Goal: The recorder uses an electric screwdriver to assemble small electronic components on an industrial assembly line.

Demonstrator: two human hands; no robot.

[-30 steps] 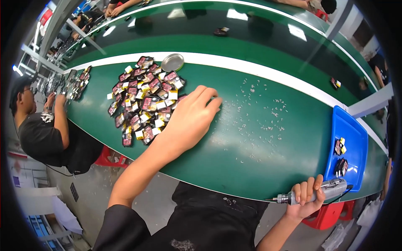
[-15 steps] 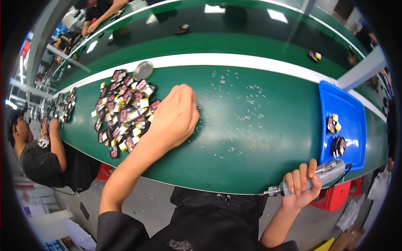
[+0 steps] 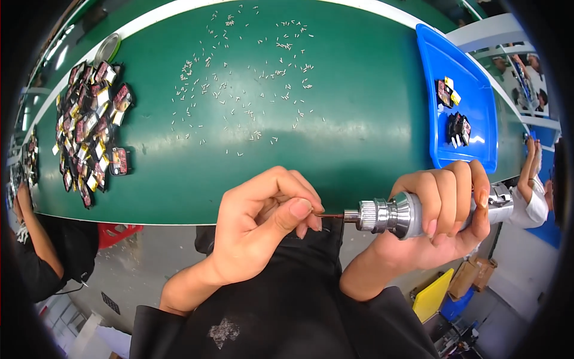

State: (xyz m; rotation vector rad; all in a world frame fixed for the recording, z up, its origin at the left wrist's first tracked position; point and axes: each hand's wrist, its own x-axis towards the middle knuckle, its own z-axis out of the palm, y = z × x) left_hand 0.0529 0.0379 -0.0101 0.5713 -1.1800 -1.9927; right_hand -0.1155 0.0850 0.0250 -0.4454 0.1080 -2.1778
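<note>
My right hand grips a grey electric screwdriver, fingers wrapped round its body and its thin bit pointing left. At the bit's tip, the thumb and fingers of my left hand are pinched together; whatever lies between them is hidden. Both hands are over the table's near edge, in front of my body. Beyond them, many tiny silvery screws lie scattered on the green tabletop. A heap of small black units with white and yellow tabs sits at the left, with one unit at its right side.
A blue tray at the right holds a few such units. Behind the heap rests a round metal dish. A co-worker's arm shows at far left, another person at far right. A red stool stands below the table.
My left hand has come from beside the heap to the screwdriver's tip. My right hand has raised the screwdriver in front of me. The view has tilted down and shifted right.
</note>
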